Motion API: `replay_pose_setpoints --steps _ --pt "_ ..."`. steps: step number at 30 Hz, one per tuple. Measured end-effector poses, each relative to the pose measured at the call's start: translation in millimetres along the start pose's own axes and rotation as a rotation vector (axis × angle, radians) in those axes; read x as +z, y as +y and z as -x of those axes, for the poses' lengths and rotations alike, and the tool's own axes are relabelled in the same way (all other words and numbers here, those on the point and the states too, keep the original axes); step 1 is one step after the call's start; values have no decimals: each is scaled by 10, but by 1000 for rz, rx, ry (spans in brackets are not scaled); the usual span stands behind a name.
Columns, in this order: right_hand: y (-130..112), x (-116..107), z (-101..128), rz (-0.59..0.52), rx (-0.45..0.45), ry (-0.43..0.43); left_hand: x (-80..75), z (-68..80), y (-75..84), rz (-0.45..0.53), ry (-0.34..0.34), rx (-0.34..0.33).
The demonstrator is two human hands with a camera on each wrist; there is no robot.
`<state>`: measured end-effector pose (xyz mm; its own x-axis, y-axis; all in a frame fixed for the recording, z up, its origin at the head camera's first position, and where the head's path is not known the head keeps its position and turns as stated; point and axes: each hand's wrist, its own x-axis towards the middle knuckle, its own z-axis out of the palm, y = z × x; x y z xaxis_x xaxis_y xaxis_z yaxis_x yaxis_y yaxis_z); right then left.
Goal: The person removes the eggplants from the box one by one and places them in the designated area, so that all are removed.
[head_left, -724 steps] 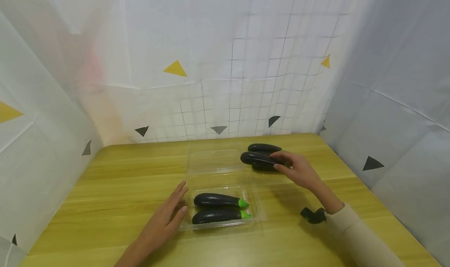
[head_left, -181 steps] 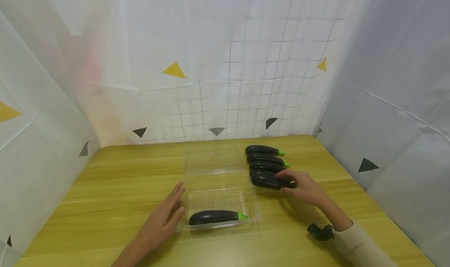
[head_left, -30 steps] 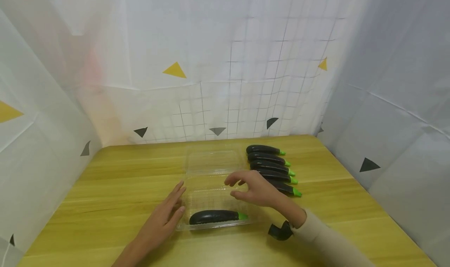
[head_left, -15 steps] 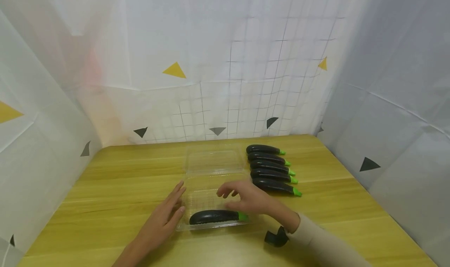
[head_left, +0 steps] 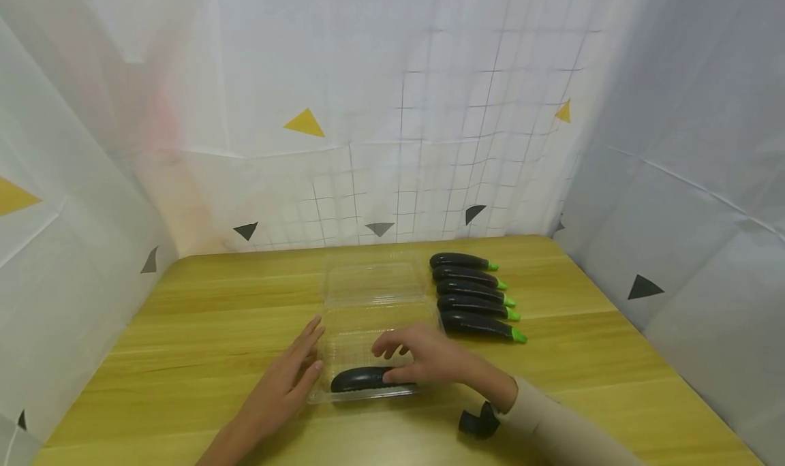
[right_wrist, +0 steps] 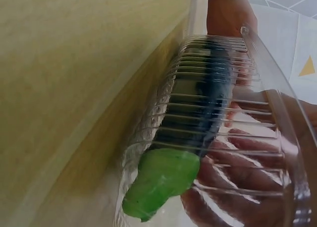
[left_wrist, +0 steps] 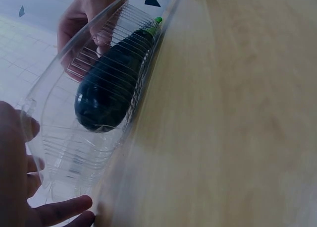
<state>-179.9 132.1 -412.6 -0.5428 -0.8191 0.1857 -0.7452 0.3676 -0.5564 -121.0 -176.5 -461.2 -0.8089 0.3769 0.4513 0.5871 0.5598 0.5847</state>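
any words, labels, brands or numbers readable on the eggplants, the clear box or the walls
None: no readable text in any view.
Clear plastic clamshell box: only moulded ribs, no label.
Eggplant in the box and the five in the row: no stickers.
Wall sheets: only grid lines and yellow and dark triangles, no letters or digits.

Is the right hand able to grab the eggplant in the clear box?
Probably yes. The right hand is already over the eggplant, the clear box lies open, and nothing covers it.

Fingers point(right_wrist: 233, 160) touch the eggplant point(right_wrist: 198, 113) inside the ribbed clear container point(right_wrist: 277, 108).
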Motion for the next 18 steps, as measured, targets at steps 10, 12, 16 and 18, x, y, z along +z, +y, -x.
replay_pose_setpoints --steps 10,12,16,18 --pt "-41 10 -1 -5 17 -43 4 2 -4 5 -5 -9" --pt "-39 11 -5 8 12 -57 2 1 -1 3 -5 -8" --pt "-27 15 -7 39 9 -69 -3 -1 7 -7 0 -7" --pt "-21 17 -7 56 7 -69 -4 -1 8 -11 3 -9"
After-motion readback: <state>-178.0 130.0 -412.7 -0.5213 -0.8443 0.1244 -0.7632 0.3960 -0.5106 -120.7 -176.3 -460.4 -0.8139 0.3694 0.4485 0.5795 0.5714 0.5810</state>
